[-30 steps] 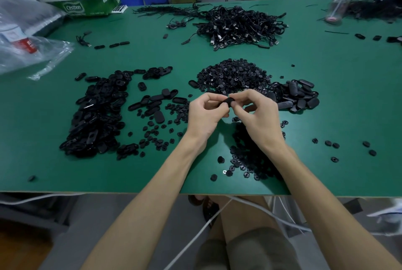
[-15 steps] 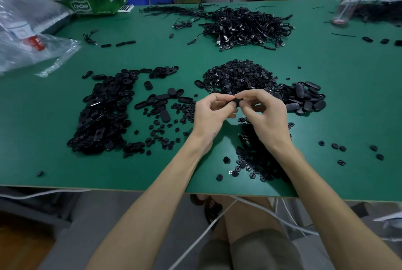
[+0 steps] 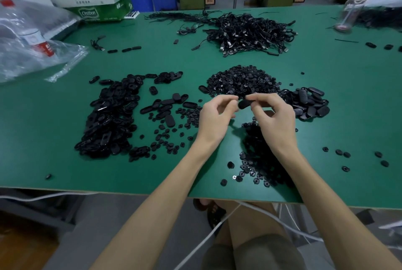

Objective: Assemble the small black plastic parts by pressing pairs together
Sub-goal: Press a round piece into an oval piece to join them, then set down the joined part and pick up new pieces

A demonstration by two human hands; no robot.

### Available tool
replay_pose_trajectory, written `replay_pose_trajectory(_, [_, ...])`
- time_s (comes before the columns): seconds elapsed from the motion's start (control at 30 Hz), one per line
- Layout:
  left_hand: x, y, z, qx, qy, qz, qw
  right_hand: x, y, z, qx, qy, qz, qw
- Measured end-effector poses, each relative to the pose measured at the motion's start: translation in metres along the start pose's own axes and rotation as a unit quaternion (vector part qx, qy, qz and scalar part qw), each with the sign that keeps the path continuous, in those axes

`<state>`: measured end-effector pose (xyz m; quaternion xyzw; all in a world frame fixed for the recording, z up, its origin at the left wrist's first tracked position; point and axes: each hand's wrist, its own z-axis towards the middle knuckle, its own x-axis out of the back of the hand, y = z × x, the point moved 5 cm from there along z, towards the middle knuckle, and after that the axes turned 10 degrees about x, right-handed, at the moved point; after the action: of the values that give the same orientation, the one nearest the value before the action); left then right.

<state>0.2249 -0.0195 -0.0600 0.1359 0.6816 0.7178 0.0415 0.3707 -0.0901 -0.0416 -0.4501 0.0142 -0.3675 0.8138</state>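
**Green bench, black heaps**

A green table (image 3: 65,117) fills the frame. Left of centre sprawls a broad heap of oval shells (image 3: 108,117); at centre sits a mound of small round parts (image 3: 241,80), with a lesser pile of ovals (image 3: 309,104) just to its right. Toward the far edge lies a tangle of black cables (image 3: 250,32). Near the lower edge – loose round pieces (image 3: 256,160). Clear plastic bags (image 3: 32,52) and a carton (image 3: 95,1) occupy the upper left; a bottle (image 3: 352,8) stands upper right.
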Motion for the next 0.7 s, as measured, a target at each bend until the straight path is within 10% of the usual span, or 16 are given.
replay_pose_trajectory(0.13, [0.038,0.013,0.013,-0.001,0.061,0.227,0.972,0.011,0.013,0.002,-0.058,0.064,0.011,0.996])
replay_pose_trajectory(0.3, [0.129,0.021,0.035,0.05,0.207,0.61,0.763,0.016,0.029,0.001,-0.141,0.122,0.043,0.981])
replay_pose_trajectory(0.4, [0.169,0.012,0.043,0.135,0.189,0.669,0.706,0.017,0.036,0.0,-0.17,0.12,0.045,0.977])
replay_pose_trajectory(0.7, [0.191,0.0,0.04,0.082,0.214,0.69,0.686,0.012,0.038,0.0,-0.195,0.082,0.04,0.977])
